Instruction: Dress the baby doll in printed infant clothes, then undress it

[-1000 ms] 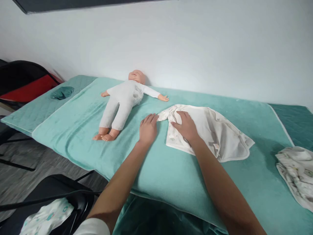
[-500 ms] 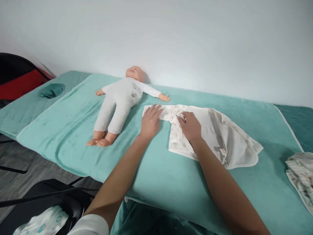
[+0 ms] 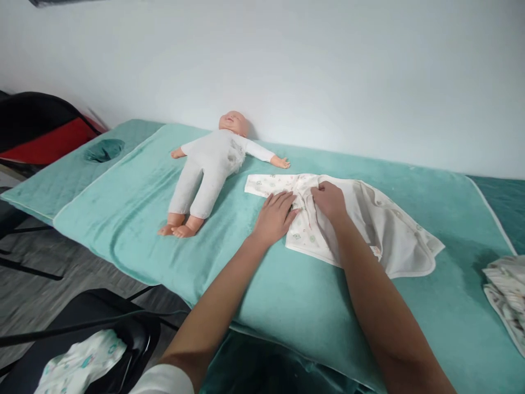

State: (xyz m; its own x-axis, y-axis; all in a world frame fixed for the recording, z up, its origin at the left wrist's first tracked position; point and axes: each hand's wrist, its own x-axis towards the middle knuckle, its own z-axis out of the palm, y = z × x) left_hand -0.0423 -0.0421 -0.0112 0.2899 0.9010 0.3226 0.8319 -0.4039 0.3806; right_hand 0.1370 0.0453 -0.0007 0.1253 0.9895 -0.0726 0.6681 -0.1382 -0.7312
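A white baby shirt (image 3: 394,235) with small printed figures lies spread on the green bed cover, one sleeve (image 3: 258,184) stretched to the left. My left hand (image 3: 275,216) rests flat with fingers out on the shirt, near where that sleeve meets the body. Closed on a fold of the shirt, my right hand (image 3: 329,201) is just to the right; its fingertips are partly hidden. A baby doll (image 3: 209,158) in a white cloth body lies on its back to the left, arms spread, one hand close to the sleeve's end.
Folded printed cloth (image 3: 508,295) sits at the right edge of the green bed cover (image 3: 443,323). A round hole (image 3: 104,150) is at the bed's left end. A black chair (image 3: 143,339) holds printed cloth (image 3: 82,364); a black and red chair (image 3: 49,131) stands behind. White wall runs along the back.
My left hand has slid right and toward me, off the sleeve's end to its base. My right hand has closed more tightly on the cloth. The view has shifted slightly left.
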